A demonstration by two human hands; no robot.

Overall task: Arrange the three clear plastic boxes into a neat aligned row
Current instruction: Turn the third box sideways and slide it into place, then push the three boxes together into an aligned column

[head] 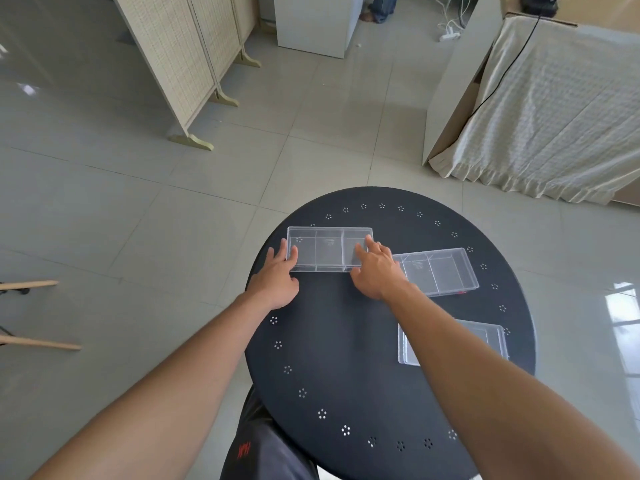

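Observation:
Three clear plastic boxes with inner dividers lie on a round black table (346, 358). The far-left box (327, 249) sits near the table's far left edge. My left hand (278, 277) grips its left end, thumb over the rim. My right hand (375, 268) holds its right end, fingers over the rim. A second box (440, 271) lies to the right, slightly rotated, its left end behind my right hand. The third box (491, 337) lies nearer at the right, mostly hidden by my right forearm.
The table has small hole clusters around its rim and stands on a grey tiled floor. A folding screen (180, 64) stands far left, a cloth-covered unit (540, 109) far right, and wooden legs (38, 342) at the left. My dark shorts (263, 441) show below the table.

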